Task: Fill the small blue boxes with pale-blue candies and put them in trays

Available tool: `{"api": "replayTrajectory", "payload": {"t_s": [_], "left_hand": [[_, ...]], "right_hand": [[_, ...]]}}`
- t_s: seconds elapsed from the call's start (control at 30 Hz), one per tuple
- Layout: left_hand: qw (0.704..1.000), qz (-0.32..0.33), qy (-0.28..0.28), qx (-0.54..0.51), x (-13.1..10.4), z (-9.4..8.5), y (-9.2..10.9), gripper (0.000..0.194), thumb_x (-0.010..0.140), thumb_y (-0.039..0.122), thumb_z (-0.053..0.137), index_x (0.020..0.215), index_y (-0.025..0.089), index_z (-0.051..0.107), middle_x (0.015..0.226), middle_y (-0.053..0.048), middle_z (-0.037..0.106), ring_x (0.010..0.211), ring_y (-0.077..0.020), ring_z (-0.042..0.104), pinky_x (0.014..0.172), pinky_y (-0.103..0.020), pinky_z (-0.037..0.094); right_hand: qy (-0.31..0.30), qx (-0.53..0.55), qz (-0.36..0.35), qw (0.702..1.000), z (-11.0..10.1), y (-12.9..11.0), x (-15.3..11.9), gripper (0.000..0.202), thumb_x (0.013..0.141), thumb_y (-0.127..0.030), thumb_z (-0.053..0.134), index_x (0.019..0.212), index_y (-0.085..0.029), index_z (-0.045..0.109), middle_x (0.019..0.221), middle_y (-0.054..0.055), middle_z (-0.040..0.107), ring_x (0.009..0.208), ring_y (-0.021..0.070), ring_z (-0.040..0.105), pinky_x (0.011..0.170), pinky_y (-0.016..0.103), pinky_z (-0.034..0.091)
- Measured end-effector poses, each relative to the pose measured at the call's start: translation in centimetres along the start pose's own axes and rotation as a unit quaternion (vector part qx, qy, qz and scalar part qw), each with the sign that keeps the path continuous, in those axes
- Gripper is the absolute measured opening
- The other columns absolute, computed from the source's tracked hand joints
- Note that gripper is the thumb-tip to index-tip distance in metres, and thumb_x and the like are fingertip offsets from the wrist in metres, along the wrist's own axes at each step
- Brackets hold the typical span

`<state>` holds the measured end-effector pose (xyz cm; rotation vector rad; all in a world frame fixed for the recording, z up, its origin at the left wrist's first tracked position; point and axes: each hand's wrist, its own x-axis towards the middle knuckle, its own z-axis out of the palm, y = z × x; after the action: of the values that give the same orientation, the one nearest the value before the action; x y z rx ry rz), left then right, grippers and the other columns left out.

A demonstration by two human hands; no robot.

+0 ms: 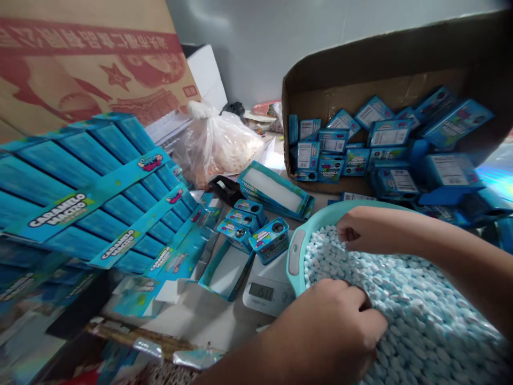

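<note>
A turquoise basin is filled with small pale blue and white candies. Over its near left side is my left hand, closed, with its fingertips hidden down at the candies. My right hand is also closed, its fingers curled low over the candies by the far rim; whatever lies inside either hand is out of sight. Left of the basin, a small blue candy box rests on a white digital scale with a lit display.
Several small blue boxes stand behind an open display tray. More trays lie stacked near a black tape dispenser. Filled displays are piled at left. A carton holds loose boxes, and a knotted plastic bag sits behind.
</note>
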<state>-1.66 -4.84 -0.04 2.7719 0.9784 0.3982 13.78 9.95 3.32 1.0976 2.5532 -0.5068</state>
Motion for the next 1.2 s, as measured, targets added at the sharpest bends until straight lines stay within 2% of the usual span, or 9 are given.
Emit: {"api": "replayTrajectory", "payload": {"t_s": [0.33,0.47,0.6,0.73,0.87,0.93,1.0,1.13,1.2], "left_hand": [[0.996,-0.005,0.077,-0.052,0.3,-0.1,-0.4,0.004,0.083,0.02,0.062,0.08,0.018,0.062,0.077,-0.001,0.064,0.072,-0.0162,0.058,0.066,-0.031,0.045],[0.975,-0.053,0.212,-0.046,-0.8,-1.9,-2.3,0.007,0.083,0.012,0.062,0.087,0.017,0.066,0.084,-0.001,0.069,0.079,-0.0155,0.064,0.073,-0.028,0.052],[0.923,-0.138,0.35,0.073,-2.6,-4.3,-5.3,0.01,0.086,0.013,0.063,0.093,0.019,0.066,0.089,-0.001,0.074,0.086,-0.0161,0.069,0.096,-0.035,0.053],[0.907,-0.183,0.357,0.13,-3.3,-4.7,-7.8,0.006,0.087,0.017,0.063,0.09,0.02,0.067,0.088,-0.001,0.075,0.086,-0.0185,0.071,0.103,-0.042,0.051],[0.928,-0.228,0.277,0.1,-3.4,-4.4,-8.7,0.006,0.086,0.021,0.063,0.084,0.022,0.068,0.088,0.0,0.076,0.08,-0.019,0.071,0.113,-0.053,0.042],[0.927,-0.24,0.274,0.088,-3.6,-4.5,-8.5,0.012,0.085,0.021,0.065,0.096,0.023,0.069,0.097,0.0,0.077,0.089,-0.0203,0.072,0.117,-0.054,0.036],[0.898,-0.256,0.344,0.098,-4.0,-4.9,-8.1,0.027,0.086,0.02,0.066,0.113,0.023,0.066,0.107,-0.003,0.076,0.102,-0.0223,0.071,0.116,-0.053,0.039],[0.758,-0.312,0.565,0.099,-4.8,-5.6,-7.4,0.03,0.091,0.022,0.062,0.121,0.021,0.063,0.109,-0.006,0.074,0.103,-0.0235,0.071,0.1,-0.047,0.054],[0.712,-0.325,0.62,0.059,-5.0,-5.8,-7.3,0.03,0.092,0.023,0.061,0.122,0.021,0.063,0.106,-0.003,0.074,0.098,-0.022,0.072,0.092,-0.044,0.058]], "right_hand": [[0.015,-0.017,0.01,1.0,0.5,0.9,0.2,0.014,0.067,-0.018,0.061,0.078,-0.021,0.07,0.076,0.0,0.068,0.062,0.0146,0.049,0.056,0.027,0.03],[0.029,-0.01,-0.001,1.0,1.1,1.2,0.6,0.016,0.069,-0.021,0.062,0.082,-0.021,0.071,0.079,0.001,0.07,0.067,0.0156,0.055,0.058,0.026,0.032],[0.025,0.003,0.002,1.0,0.9,1.0,0.5,0.016,0.07,-0.023,0.064,0.084,-0.022,0.071,0.086,0.001,0.071,0.072,0.0178,0.058,0.059,0.027,0.034],[0.014,0.012,0.0,1.0,0.4,0.5,0.1,0.015,0.07,-0.023,0.065,0.083,-0.021,0.071,0.089,0.003,0.071,0.076,0.02,0.06,0.061,0.028,0.036],[0.01,0.021,-0.001,1.0,-0.2,0.2,-0.5,0.02,0.069,-0.02,0.063,0.087,-0.02,0.072,0.093,0.004,0.071,0.078,0.0209,0.06,0.061,0.028,0.037],[0.015,0.02,0.004,1.0,-0.4,0.2,-0.8,0.022,0.069,-0.018,0.062,0.089,-0.019,0.072,0.096,0.005,0.071,0.08,0.0209,0.06,0.061,0.028,0.037],[0.016,0.026,0.008,0.999,-0.5,0.4,-0.9,0.025,0.07,-0.017,0.062,0.093,-0.02,0.072,0.1,0.004,0.071,0.082,0.0204,0.06,0.061,0.027,0.037],[0.012,0.028,-0.007,1.0,0.1,0.9,-0.5,0.036,0.071,-0.023,0.065,0.106,-0.023,0.071,0.104,0.003,0.071,0.086,0.021,0.061,0.064,0.027,0.038],[-0.002,0.022,-0.018,1.0,0.5,1.3,-0.1,0.037,0.072,-0.028,0.066,0.109,-0.025,0.07,0.103,0.002,0.071,0.083,0.0205,0.061,0.063,0.027,0.037]]}}
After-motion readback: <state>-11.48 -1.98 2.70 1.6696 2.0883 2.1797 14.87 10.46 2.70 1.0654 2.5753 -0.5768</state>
